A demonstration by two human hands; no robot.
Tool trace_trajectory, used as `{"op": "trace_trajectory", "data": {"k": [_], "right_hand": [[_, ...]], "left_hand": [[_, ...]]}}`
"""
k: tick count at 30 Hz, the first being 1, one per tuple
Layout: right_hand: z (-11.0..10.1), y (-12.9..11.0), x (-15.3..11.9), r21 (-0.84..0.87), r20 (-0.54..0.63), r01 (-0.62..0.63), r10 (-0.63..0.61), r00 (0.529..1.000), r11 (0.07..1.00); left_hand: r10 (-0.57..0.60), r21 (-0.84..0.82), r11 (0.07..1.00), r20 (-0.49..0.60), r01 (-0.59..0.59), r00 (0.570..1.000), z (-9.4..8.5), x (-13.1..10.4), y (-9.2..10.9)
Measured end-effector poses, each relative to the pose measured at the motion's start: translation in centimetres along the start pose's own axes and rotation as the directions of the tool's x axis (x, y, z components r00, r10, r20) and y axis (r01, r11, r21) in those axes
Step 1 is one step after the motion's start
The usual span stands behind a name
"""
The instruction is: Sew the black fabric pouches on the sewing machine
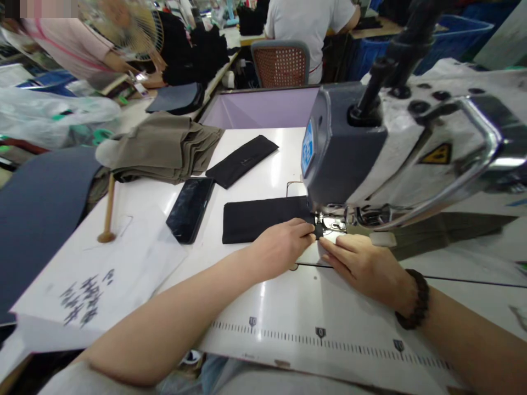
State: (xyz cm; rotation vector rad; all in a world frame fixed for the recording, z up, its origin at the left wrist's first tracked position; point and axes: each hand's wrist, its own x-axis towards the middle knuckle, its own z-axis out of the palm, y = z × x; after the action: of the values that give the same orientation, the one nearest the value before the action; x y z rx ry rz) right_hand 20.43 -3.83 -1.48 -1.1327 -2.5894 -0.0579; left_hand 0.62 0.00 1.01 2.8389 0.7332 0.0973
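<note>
Left hand (282, 246) touching right end of black fabric piece (255, 216).

On the white table (263, 293), a flat black rectangular cloth (261, 216) runs rightward to a grey-and-white metal sewing machine (349, 148). Behind the cloth, slanted, lies a black oblong fabric piece (244, 161). A black slab-shaped phone (190, 211) lies left of the cloth, with a tan wooden stick (109, 211) to its left and a stack of olive-brown layered fabric (160, 145) behind it.
</note>
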Motion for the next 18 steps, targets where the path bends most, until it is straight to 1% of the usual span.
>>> {"op": "trace_trajectory", "data": {"k": [5,9,13,16,18], "right_hand": [[0.0,0.0,0.1,0.027,0.006,-0.033,0.033,0.999,0.999],[0.0,0.0,0.1,0.042,0.016,-0.048,0.047,0.999,0.998],[0.1,0.1,0.1,0.074,-0.011,-0.044,0.044,0.999,0.996],[-0.8,-0.2,0.3,0.129,-0.04,0.03,-0.025,0.999,0.991],[-2.4,-0.8,0.3,0.19,-0.061,0.118,-0.108,0.992,0.975]], "left_hand": [[-0.033,0.004,0.999,0.003,0.033,0.999,-0.1,0.6,-0.7],[-0.06,0.034,0.997,-0.061,0.063,0.996,0.3,1.1,-1.2],[-0.068,0.043,0.996,-0.104,0.072,0.992,0.5,1.5,-1.6],[-0.079,0.037,0.996,-0.112,0.084,0.991,0.4,1.6,-1.7],[-0.087,0.023,0.996,-0.124,0.09,0.989,0.3,1.6,-1.7]]}}
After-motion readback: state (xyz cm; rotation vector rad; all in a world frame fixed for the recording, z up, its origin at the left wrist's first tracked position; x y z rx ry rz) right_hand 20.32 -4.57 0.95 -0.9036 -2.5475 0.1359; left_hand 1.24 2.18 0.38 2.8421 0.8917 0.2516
